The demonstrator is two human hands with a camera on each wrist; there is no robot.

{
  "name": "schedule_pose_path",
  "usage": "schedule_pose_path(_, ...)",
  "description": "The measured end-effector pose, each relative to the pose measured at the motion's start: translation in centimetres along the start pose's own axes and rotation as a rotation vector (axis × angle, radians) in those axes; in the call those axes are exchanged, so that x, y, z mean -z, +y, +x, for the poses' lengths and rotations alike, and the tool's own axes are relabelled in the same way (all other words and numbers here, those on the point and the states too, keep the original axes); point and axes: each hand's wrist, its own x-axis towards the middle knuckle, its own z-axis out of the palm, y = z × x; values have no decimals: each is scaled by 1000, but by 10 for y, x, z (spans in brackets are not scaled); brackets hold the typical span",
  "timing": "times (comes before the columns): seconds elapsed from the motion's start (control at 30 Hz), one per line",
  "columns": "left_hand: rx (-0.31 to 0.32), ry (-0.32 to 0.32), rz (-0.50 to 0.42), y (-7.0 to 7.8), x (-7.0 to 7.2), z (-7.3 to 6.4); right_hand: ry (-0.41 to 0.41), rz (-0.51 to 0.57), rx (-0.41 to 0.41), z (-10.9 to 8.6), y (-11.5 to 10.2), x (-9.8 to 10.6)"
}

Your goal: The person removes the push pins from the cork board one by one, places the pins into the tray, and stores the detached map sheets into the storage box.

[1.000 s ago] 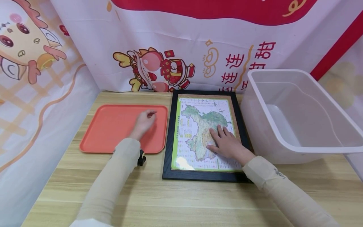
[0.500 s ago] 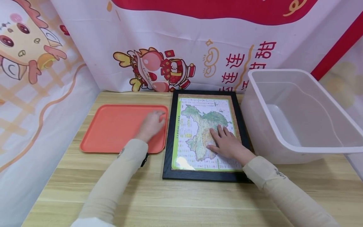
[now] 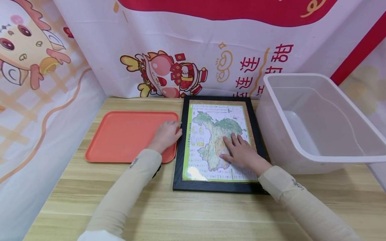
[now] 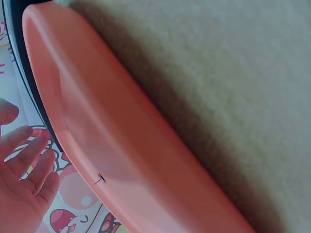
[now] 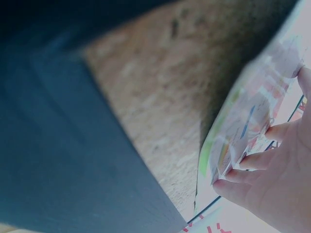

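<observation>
A map sheet (image 3: pixel 215 134) with a green-edged border lies inside a black picture frame (image 3: pixel 178 167). My right hand (image 3: pixel 241 154) rests on the map with its fingers spread. Its fingertips (image 5: pixel 221 187) meet the sheet in the right wrist view. My left hand (image 3: pixel 165 135) is over the right edge of the coral-red tray (image 3: pixel 126 135), with the thumb beside the frame's left side. Whether it touches the frame or tray I cannot tell. In the left wrist view, that hand (image 4: pixel 22 189) has loosely bent fingers and holds nothing.
A deep whitish plastic bin (image 3: pixel 328 159) stands right of the frame, close against it. Printed cloth (image 3: pixel 193 40) hangs behind the wooden table (image 3: pixel 193 214) and along its left side.
My left hand has moved right across the tray to the frame's left side, and its fingers have loosened from a pinched pose. My right hand, the frame and the tray have stayed put.
</observation>
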Motion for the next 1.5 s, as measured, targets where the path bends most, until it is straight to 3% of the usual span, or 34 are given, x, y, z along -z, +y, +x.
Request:
schedule_pose_path(0.53, -41, -69, 110, 0, -9, -1, -9, 17, 0, 0, 0, 1)
schedule_pose_path(1.03, -24, -174, 109, -3, -13, -1, -13, 31, -14, -1, 0, 1)
schedule_pose_path(1.5, -30, -217, 97, -5, -15, 0, -16, 31, -16, 0, 0, 1)
